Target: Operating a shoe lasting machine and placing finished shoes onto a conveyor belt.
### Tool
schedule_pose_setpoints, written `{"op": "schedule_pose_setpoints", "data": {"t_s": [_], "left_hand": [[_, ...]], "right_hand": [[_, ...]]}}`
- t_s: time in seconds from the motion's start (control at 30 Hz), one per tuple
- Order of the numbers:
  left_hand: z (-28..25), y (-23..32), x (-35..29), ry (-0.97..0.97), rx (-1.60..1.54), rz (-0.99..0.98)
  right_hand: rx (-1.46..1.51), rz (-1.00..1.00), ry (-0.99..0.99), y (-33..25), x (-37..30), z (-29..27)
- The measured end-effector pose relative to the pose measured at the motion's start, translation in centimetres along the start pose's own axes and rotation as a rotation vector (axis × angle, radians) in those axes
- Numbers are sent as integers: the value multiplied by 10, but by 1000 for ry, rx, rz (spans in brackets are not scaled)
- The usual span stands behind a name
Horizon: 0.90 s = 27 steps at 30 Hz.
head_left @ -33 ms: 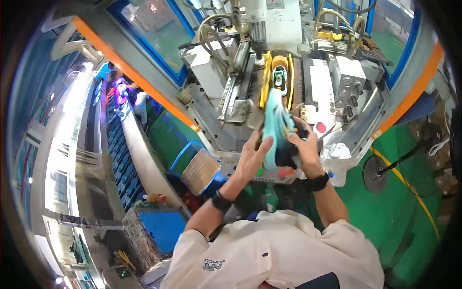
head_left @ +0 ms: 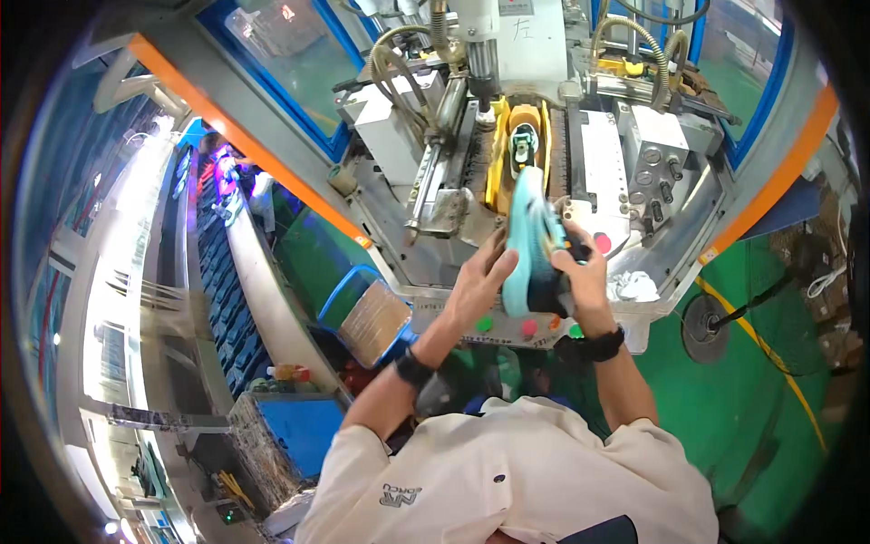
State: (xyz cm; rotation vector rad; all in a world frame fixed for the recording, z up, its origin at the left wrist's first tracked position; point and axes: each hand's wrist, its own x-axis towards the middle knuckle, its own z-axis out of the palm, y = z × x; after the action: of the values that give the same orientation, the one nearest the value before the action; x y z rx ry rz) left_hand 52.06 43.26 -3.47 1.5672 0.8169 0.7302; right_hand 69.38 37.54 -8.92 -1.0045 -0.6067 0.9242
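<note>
Both hands hold a turquoise and black shoe (head_left: 533,245) in front of the machine, its sole side toward the left and its far end pointing at the machine. My left hand (head_left: 482,279) grips the sole side, with the thumb lying along it. My right hand (head_left: 581,276) is closed around the dark upper near the opening, thumb on top. Just beyond the shoe, yellow side pads (head_left: 498,168) flank an orange-yellow holder in the machine, where a green and white part (head_left: 524,145) sits. The shoe's far tip overlaps the holder's near end; whether they touch I cannot tell.
A button panel (head_left: 507,328) runs along the machine's front edge. White crumpled cloth (head_left: 633,286) lies at its right corner. To the left stand a blue-framed stool (head_left: 370,319) and a conveyor (head_left: 263,299). A round-based stand (head_left: 707,328) is on the green floor at right.
The shoe and both hands have shifted slightly to the right. More of the button panel shows below the shoe. Both hands keep their hold.
</note>
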Motion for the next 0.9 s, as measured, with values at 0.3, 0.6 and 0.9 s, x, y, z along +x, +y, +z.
{"op": "schedule_pose_setpoints", "data": {"t_s": [0.3, 0.6, 0.9], "left_hand": [[-10, -111, 275, 213, 354, -244], [5, -182, 385, 177, 584, -414], [-71, -101, 230, -41, -652, -460]], "right_hand": [[-259, -132, 439, -70, 19, -75], [-716, -292, 564, -81, 66, -85], [-1191, 55, 86, -79, 285, -16]]}}
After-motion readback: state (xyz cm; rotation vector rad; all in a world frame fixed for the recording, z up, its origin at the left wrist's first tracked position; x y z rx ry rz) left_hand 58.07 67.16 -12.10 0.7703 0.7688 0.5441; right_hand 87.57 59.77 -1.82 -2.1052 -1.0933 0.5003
